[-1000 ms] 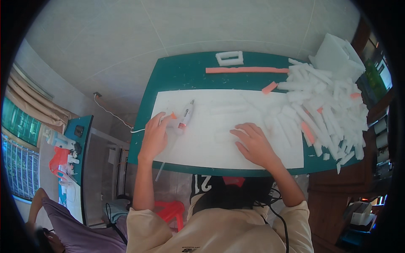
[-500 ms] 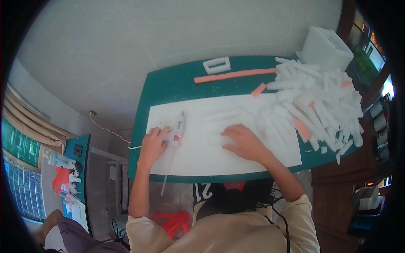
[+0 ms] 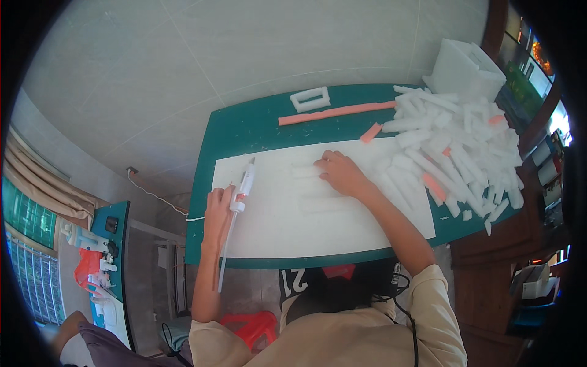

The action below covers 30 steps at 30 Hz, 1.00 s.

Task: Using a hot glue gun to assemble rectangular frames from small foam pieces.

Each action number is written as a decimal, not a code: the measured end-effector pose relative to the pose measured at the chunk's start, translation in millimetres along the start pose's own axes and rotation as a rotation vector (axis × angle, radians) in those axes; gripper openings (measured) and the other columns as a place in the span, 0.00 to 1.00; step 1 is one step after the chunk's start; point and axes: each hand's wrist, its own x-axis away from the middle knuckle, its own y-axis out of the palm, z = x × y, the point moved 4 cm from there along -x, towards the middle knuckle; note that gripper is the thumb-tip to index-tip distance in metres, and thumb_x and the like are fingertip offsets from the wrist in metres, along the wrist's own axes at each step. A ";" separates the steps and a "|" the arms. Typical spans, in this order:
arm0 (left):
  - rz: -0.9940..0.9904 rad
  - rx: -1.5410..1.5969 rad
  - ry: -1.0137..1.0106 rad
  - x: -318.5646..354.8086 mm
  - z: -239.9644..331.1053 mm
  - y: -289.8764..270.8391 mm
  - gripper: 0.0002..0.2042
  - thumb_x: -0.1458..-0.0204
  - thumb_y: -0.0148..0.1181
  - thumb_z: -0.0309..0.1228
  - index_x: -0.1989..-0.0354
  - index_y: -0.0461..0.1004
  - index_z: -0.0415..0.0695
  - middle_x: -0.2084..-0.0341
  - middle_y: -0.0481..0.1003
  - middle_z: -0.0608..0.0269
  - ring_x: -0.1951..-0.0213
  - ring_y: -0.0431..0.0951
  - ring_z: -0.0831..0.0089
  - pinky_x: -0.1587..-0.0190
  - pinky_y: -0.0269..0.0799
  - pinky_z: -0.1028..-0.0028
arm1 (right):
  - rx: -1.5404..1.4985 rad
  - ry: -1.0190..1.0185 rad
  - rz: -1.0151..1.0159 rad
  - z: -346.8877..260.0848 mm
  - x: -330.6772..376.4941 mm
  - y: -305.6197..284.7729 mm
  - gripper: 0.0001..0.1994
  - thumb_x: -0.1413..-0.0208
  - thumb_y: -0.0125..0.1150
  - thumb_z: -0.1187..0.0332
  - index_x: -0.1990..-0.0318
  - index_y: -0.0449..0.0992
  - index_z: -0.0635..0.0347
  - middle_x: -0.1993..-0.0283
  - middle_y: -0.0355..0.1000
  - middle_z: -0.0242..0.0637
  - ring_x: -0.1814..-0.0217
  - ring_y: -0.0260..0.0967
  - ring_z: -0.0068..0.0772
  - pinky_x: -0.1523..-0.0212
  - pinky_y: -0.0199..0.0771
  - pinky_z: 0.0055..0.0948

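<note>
The left hand (image 3: 218,208) grips a glue gun (image 3: 243,185); the right hand (image 3: 341,173) presses a foam strip (image 3: 304,171) flat-fingered, seemingly. A big strip pile (image 3: 458,140) waits at two o'clock.

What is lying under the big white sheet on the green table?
The white sheet lies flat on the green table, whose top shows around its edges. Whatever may lie beneath the sheet is covered. On top rest a glue gun in the left hand and the right hand.
</note>
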 end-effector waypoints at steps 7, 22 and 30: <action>0.172 0.223 -0.024 0.3 3.6 -6.6 0.19 0.47 0.56 0.20 0.45 0.69 0.39 0.61 0.70 0.49 0.56 0.70 0.51 0.54 0.68 0.61 | -0.102 -0.040 -0.028 0.8 21.8 -17.7 0.14 0.41 0.58 0.71 0.48 0.75 0.60 0.51 0.71 0.43 0.46 0.66 0.47 0.45 0.68 0.38; 0.076 0.820 -0.318 -19.9 8.3 33.9 0.07 0.43 0.55 0.26 0.59 0.69 0.38 0.73 0.66 0.61 0.69 0.67 0.74 0.67 0.64 0.72 | -0.215 -0.072 0.167 1.9 30.7 -15.1 0.06 0.40 0.53 0.71 0.61 0.76 0.60 0.64 0.73 0.44 0.57 0.69 0.48 0.54 0.70 0.39; 0.032 0.907 -0.418 -8.6 -0.9 52.3 0.06 0.44 0.56 0.27 0.62 0.69 0.38 0.75 0.64 0.65 0.72 0.64 0.77 0.69 0.61 0.73 | -0.161 -0.034 0.272 -1.8 33.0 -18.1 0.06 0.42 0.56 0.71 0.59 0.76 0.60 0.61 0.75 0.43 0.55 0.69 0.46 0.53 0.70 0.39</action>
